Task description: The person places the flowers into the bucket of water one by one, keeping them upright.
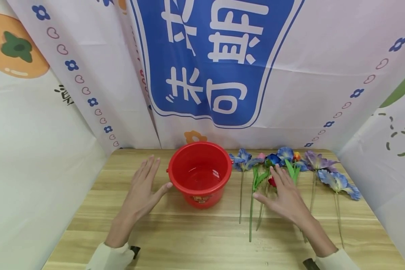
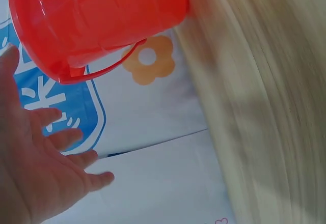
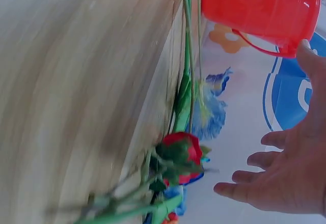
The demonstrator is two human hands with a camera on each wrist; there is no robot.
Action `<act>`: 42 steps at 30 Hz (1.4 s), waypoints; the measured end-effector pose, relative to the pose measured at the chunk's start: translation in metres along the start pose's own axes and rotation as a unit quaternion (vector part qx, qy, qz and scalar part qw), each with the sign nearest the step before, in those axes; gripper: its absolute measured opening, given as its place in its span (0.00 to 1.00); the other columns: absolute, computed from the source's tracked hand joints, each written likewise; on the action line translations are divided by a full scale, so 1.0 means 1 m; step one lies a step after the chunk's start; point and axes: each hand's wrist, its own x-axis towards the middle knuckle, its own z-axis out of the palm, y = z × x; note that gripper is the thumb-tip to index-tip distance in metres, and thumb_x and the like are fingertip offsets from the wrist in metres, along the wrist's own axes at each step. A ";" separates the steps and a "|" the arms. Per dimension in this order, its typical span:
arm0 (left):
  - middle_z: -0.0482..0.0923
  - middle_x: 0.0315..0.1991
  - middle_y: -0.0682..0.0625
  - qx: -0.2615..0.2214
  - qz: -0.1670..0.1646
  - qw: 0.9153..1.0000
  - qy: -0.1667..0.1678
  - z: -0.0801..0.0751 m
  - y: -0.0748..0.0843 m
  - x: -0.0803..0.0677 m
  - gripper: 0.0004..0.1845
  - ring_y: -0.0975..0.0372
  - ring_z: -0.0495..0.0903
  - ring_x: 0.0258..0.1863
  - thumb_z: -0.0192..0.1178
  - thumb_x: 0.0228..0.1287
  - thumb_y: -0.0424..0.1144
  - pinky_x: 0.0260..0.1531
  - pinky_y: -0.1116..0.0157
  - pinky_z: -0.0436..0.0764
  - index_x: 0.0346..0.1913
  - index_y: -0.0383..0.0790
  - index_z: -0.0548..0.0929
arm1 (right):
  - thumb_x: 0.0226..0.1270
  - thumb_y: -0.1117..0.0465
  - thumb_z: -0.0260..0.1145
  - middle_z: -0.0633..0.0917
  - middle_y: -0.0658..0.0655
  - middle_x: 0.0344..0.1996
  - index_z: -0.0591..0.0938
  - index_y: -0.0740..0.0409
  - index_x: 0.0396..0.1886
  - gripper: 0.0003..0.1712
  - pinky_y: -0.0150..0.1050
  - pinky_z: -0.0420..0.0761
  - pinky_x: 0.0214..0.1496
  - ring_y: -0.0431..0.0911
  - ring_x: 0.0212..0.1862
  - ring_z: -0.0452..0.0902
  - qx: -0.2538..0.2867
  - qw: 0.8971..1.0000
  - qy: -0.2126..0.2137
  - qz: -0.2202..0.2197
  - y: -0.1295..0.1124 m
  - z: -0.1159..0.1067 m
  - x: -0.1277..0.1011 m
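Note:
A red plastic bucket (image 1: 202, 198) stands upright at the back middle of the wooden table, its inside bare but for a shine on the bottom. To its left my left hand (image 1: 141, 191) hovers with fingers spread and thumb pointing toward the rim. The bucket's thin handle (image 2: 109, 74) hangs down its side in the left wrist view. My right hand (image 1: 285, 195) is held over the artificial flowers, fingers straight and apart, holding nothing. Beneath it a red rose (image 3: 186, 152) lies partly hidden in the head view.
Right of the bucket lie several long-stemmed artificial flowers, among them a blue iris (image 1: 243, 160), a purple iris (image 1: 317, 160) and another blue iris (image 1: 337, 180) near the right edge. A printed cloth (image 1: 290, 112) hangs behind the wooden table (image 1: 189, 240) and along both sides.

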 end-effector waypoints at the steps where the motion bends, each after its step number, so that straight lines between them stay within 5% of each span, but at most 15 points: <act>1: 0.47 0.89 0.42 -0.005 0.002 1.000 0.003 0.001 0.001 0.001 0.51 0.40 0.45 0.88 0.60 0.73 0.67 0.81 0.29 0.55 0.88 0.49 0.52 | 0.67 0.25 0.68 0.45 0.63 0.89 0.49 0.54 0.90 0.67 0.88 0.52 0.73 0.74 0.86 0.41 0.006 1.000 0.000 0.001 -0.002 0.002 0.001; 12: 0.61 0.85 0.42 -0.094 0.048 0.993 0.057 0.012 0.006 0.011 0.46 0.43 0.62 0.83 0.68 0.71 0.56 0.66 0.32 0.79 0.86 0.49 0.61 | 0.68 0.27 0.68 0.57 0.67 0.86 0.55 0.55 0.88 0.62 0.86 0.62 0.71 0.76 0.81 0.56 0.049 0.999 0.005 0.015 -0.017 0.016 0.016; 16: 0.68 0.81 0.41 -0.148 0.070 0.983 0.084 0.018 0.007 0.015 0.42 0.44 0.69 0.79 0.71 0.70 0.46 0.64 0.38 0.83 0.84 0.47 0.66 | 0.70 0.28 0.68 0.59 0.67 0.85 0.57 0.56 0.88 0.60 0.84 0.63 0.72 0.74 0.81 0.58 0.080 0.997 0.008 0.021 -0.017 0.020 0.020; 21: 0.72 0.78 0.44 -0.234 0.078 0.966 0.082 0.025 0.006 0.018 0.38 0.46 0.76 0.74 0.70 0.72 0.38 0.62 0.56 0.87 0.81 0.45 0.70 | 0.70 0.30 0.70 0.69 0.69 0.80 0.60 0.56 0.87 0.58 0.73 0.79 0.67 0.71 0.72 0.76 0.127 0.991 0.010 0.036 -0.015 0.027 0.027; 27: 0.74 0.76 0.43 -0.297 0.069 0.950 0.073 0.030 0.005 0.019 0.34 0.45 0.80 0.70 0.68 0.74 0.35 0.60 0.73 0.83 0.80 0.43 0.72 | 0.71 0.37 0.73 0.72 0.71 0.78 0.62 0.57 0.85 0.54 0.63 0.82 0.70 0.70 0.72 0.76 0.233 0.971 -0.013 0.055 -0.013 0.034 0.036; 36: 0.74 0.77 0.42 -0.326 0.069 0.939 0.088 0.035 0.006 0.019 0.30 0.46 0.77 0.72 0.68 0.73 0.32 0.60 0.75 0.82 0.76 0.41 0.77 | 0.73 0.46 0.75 0.77 0.66 0.76 0.69 0.59 0.82 0.45 0.55 0.85 0.70 0.62 0.74 0.77 0.313 0.945 -0.019 0.098 -0.012 0.045 0.049; 42: 0.77 0.73 0.41 -0.341 0.079 0.929 0.121 0.039 0.003 0.020 0.28 0.58 0.78 0.70 0.68 0.71 0.29 0.61 0.76 0.82 0.73 0.39 0.79 | 0.75 0.55 0.73 0.77 0.67 0.75 0.71 0.61 0.80 0.39 0.49 0.87 0.67 0.62 0.73 0.78 0.338 0.933 -0.018 0.119 -0.011 0.052 0.061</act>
